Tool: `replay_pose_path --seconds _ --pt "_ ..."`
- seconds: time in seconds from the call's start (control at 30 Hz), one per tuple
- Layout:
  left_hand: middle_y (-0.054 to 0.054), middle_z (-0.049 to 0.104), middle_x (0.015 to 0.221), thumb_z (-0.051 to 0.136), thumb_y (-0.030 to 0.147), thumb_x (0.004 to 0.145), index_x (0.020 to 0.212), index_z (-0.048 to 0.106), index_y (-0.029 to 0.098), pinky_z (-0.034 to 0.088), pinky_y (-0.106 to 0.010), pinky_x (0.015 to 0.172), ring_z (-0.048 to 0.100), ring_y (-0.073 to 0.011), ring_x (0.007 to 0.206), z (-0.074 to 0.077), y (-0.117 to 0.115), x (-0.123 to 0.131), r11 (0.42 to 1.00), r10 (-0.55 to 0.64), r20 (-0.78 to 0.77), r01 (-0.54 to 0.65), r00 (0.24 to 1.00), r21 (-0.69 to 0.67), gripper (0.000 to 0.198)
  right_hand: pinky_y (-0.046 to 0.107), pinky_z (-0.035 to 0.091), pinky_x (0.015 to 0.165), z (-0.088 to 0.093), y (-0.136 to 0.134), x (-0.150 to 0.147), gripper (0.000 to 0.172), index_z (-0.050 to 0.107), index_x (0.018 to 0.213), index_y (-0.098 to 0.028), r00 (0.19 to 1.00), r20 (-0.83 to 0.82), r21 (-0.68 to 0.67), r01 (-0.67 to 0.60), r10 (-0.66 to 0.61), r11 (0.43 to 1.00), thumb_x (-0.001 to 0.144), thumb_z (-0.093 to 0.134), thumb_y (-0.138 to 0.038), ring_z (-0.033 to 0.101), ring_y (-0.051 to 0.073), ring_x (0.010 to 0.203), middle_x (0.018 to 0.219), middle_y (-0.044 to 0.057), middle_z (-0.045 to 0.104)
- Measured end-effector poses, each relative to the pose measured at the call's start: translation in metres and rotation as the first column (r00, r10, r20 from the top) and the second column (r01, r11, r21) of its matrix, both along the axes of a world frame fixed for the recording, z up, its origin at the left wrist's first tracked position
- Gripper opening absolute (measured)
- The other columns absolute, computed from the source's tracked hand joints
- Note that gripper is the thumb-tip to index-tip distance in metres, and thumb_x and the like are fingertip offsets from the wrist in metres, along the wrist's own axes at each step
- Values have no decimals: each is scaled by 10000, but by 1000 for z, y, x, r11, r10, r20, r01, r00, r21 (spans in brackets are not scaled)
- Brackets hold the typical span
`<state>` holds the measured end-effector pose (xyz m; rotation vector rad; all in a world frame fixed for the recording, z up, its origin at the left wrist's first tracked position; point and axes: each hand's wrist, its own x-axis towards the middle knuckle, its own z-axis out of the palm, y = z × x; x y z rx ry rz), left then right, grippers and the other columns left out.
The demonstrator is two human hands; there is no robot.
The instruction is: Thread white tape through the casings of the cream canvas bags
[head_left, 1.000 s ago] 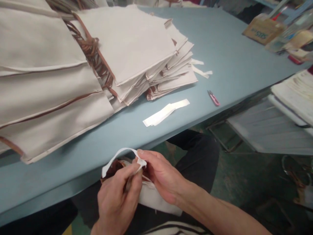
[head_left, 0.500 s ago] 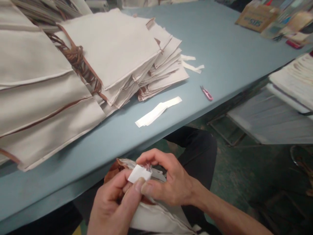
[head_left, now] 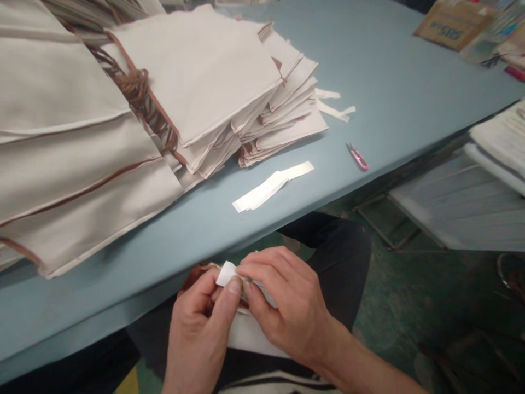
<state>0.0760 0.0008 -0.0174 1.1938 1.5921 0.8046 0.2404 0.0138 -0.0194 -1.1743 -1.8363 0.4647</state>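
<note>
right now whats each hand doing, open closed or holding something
Left hand: closed, pinching a small white piece.
Right hand: curled beside that piece; whether it grips anything cannot be told.

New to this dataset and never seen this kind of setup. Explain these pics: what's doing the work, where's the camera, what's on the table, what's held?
No machine here: a person works with two bare hands. Every picture comes from one camera worn on the head, looking forward and down.

The left hand pinches a small white strip between thumb and fingers. The right hand has its fingertips at the strip's other end; how firmly they grip is unclear. Below them is cream fabric with brown edging.

On the blue-grey table lie stacked cream fabric pieces, loose white strips, pink-handled thread snips and, at the far right, a cardboard box.
</note>
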Motion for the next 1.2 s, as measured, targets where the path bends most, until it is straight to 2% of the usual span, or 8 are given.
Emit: replay_pose_path --seconds 0.13,0.3,0.4,0.5,0.7,0.87,1.03,1.2 --pt "7 617 676 637 469 990 663 642 201 472 -221 567 558 -148 627 -1 -1 2 992 39 -157 -20 987 122 423 381 623 857 -8 -3 -6 152 719 1066 -182 1000 -25 -46 2 -4 999 1025 580 -137 757 230 915 999 93 821" --pt "-66 765 789 343 551 1126 875 799 213 627 -319 747 733 -262 827 -17 -5 -19 961 -134 -259 189 957 203 621 377 611 854 -11 -1 -8 101 695 1074 -202 997 -77 -94 5 -12 996 975 680 -209 755 234 924 1000 79 818" --pt "-93 823 901 305 635 1121 1065 832 207 638 -315 673 763 -271 821 -32 -11 -29 963 -182 -136 205 974 176 680 339 583 792 -12 0 -11 53 692 1000 -218 991 -113 -202 50 -74 978 955 719 -219 746 206 850 915 39 803" --pt "-101 845 974 326 748 1079 1070 837 217 620 -308 595 772 -273 812 -39 -16 -29 988 -87 -7 87 996 131 737 324 552 762 -11 0 -15 139 712 970 -210 985 -113 -307 87 -127 948 882 809 -257 735 201 827 899 29 793" --pt "-129 850 1040 456 886 963 1069 835 209 649 -354 693 787 -366 1033 -31 -13 -16 1000 7 248 -3 969 -18 783 284 510 713 -12 4 -15 145 730 882 -206 947 -255 -581 13 -197 814 935 703 -339 690 173 746 816 11 772" --pt "-98 850 936 561 911 896 1163 793 211 618 -311 648 798 -295 828 -29 -12 -12 991 87 355 -46 931 -124 784 252 481 648 -27 16 -5 294 739 849 -186 888 -399 -667 -109 -229 737 991 603 -404 648 154 701 756 2 728" --pt "38 625 558 605 1023 735 857 662 242 444 -236 399 526 -154 416 -27 -11 -5 946 321 432 -263 843 -190 793 256 488 674 -47 13 1 290 744 869 -188 868 -451 -619 -134 -210 774 999 638 -424 655 157 708 768 14 744" --pt "29 543 593 438 964 904 660 463 248 436 -249 471 478 -143 494 -35 -17 -4 927 364 297 -311 883 -210 757 252 531 699 -70 -17 -12 319 715 865 -195 780 -562 -702 -274 -274 658 980 696 -491 675 142 676 789 31 772"
